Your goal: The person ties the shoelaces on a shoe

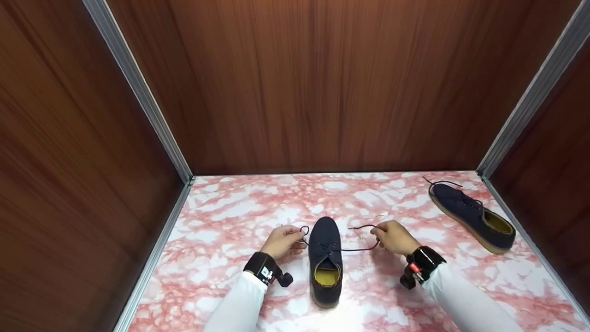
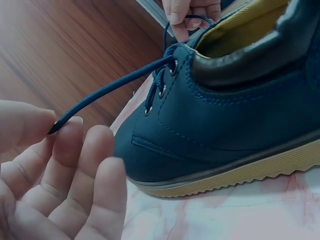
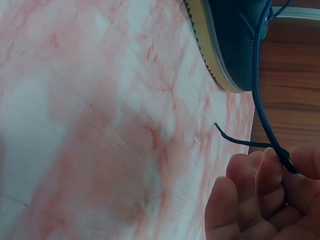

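A dark navy lace-up shoe [image 1: 325,230] with a yellow lining stands upright on the table, toe pointing away from me. To its left, my left hand [image 1: 283,241] pinches one end of the shoelace [image 2: 112,86] between thumb and forefinger, and the lace runs taut to the top eyelet. On the shoe's other side, my right hand [image 1: 395,237] pinches the other lace [image 3: 257,90] partway along, its free tip sticking out toward the shoe. Both hands are apart from the shoe itself. Several eyelets [image 2: 174,68] along the near side are threaded.
A second navy shoe [image 1: 470,214] lies at the far right with loose laces at its toe. The tabletop [image 1: 230,207] has a red-and-white marbled pattern. Brown wood-grain panels [image 1: 322,92] with metal edging [image 1: 156,106] enclose the back and both sides.
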{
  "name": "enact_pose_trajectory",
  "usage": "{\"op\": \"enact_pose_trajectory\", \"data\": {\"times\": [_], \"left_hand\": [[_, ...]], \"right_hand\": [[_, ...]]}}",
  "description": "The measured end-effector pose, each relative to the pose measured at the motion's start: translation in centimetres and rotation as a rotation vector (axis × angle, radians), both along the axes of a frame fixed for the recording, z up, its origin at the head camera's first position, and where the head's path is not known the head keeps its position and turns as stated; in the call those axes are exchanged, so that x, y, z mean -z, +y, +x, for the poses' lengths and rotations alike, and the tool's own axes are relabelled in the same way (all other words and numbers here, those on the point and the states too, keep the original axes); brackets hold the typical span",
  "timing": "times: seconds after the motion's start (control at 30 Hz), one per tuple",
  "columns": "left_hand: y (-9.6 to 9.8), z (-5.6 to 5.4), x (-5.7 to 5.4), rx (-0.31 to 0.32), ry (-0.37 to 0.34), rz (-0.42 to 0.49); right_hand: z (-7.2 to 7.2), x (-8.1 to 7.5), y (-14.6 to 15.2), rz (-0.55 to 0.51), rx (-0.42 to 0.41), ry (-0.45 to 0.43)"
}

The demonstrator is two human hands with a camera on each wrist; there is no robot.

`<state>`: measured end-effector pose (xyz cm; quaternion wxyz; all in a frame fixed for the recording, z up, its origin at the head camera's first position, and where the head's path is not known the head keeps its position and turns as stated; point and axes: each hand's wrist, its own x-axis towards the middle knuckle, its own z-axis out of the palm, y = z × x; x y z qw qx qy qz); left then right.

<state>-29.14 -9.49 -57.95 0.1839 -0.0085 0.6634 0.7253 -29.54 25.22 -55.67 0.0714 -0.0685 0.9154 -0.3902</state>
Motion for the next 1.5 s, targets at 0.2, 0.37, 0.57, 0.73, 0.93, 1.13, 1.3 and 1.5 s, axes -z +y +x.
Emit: {"op": "enact_pose_trajectory", "data": {"times": [0.2,0.37,0.57,0.73,0.93,1.13,1.3,1.5], "left_hand": [[0.4,-0.2,-0.1,-0.017,0.03,-0.013],[0.6,-0.4,-0.1,-0.03,0.049,-0.027],[0.8,-0.4,-0.1,-0.048,0.061,-0.047],[1.0,-0.5,-0.1,-0.061,0.09,-0.084],[1.2,-0.5,-0.1,-0.066,0.109,-0.088],[1.4,-0.6,-0.2,-0.074,0.118,-0.101],[1.6,-0.8,-0.1,-0.079,0.13,-0.115],[1.7,-0.8,-0.1,-0.079,0.136,-0.124]], "right_hand": [[0.0,-0.6,0.2,0.057,-0.027,0.017],[-0.1,-0.9,0.3,0.104,-0.056,0.03],[-0.2,-1.1,0.4,0.119,-0.028,0.059],[-0.3,-1.4,0.5,0.122,0.007,0.111],[-0.3,-1.8,0.7,0.109,0.007,0.14],[-0.4,-2.2,0.8,0.092,0.021,0.135],[-0.5,-2.5,0.9,0.08,0.024,0.133],[-0.9,-2.9,1.1,0.078,0.033,0.124]]}}
